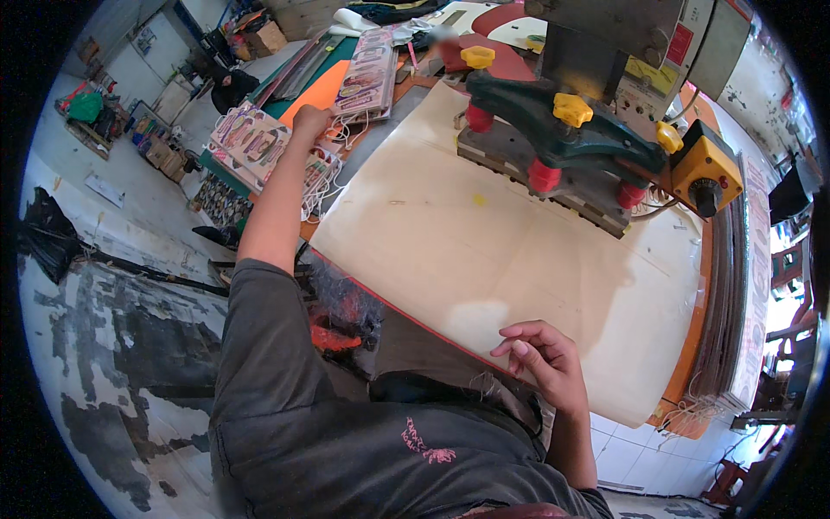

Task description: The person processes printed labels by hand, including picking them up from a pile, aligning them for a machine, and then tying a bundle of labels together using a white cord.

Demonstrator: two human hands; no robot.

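Note:
My left hand (313, 121) reaches far out to the left, its fingers closed between two stacks of printed items with white cord handles, which look like paper bags. One stack (245, 138) lies beside my forearm; the other stack (367, 73) lies just beyond the hand. Whatever the fingers hold, if anything, is hidden. White cords (322, 183) spill over the near stack's edge. Close to my body, my right hand (545, 356) hovers over the front edge of a large cream sheet (484, 251), fingers loosely bent and apart, holding nothing.
A press with a dark green clamp arm (562, 130), yellow knobs and red spacers stands over the sheet's far right. A yellow control box (707, 169) is fixed beside it. Another tall bag stack (735, 294) stands at the right edge. An orange sheet (322, 89) lies far left.

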